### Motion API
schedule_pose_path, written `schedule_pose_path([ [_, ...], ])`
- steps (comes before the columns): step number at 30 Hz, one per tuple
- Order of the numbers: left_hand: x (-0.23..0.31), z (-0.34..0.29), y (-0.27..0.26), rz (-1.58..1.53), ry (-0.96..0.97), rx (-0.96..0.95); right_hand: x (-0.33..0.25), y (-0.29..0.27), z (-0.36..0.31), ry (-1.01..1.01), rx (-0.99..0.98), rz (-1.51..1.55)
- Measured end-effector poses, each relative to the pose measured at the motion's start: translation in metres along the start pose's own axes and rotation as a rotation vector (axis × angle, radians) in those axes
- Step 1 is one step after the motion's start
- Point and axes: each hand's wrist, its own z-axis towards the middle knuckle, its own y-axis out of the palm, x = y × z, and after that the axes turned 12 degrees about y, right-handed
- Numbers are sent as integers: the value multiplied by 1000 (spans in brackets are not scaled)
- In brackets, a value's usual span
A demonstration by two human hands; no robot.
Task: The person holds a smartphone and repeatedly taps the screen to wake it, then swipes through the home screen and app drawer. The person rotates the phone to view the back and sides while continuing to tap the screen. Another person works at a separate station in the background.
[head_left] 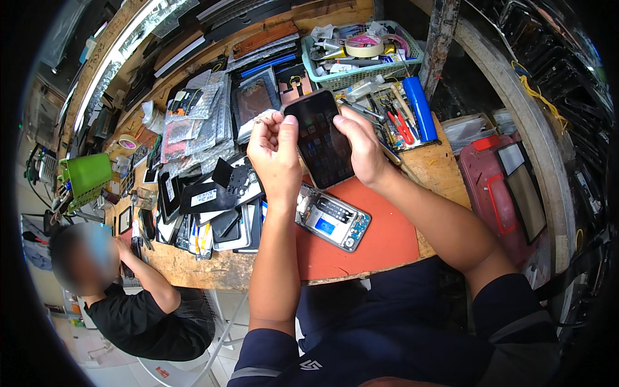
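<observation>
Left hand: curled at dark phone; cannot tell its grip
Right hand: grip clasping dark phone
Red mat: bears opened phone

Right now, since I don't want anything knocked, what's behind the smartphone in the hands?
Beyond the lower edge of the smartphone, an orange-red mat and an opened phone show. The smartphone's back and anything directly behind it are covered.
</observation>
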Motion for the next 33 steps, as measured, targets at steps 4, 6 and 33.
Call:
schedule_pose_path([
  [4,3,-3,8,-83,-112,-48,39,-4,11,-303,280,-151],
  [6,4,-4,6,-41,-127,-44,28,0,8,-224,247,-65],
  [33,4,12,-8,-145,-176,165,-16,0,2,103,-200,-243],
])
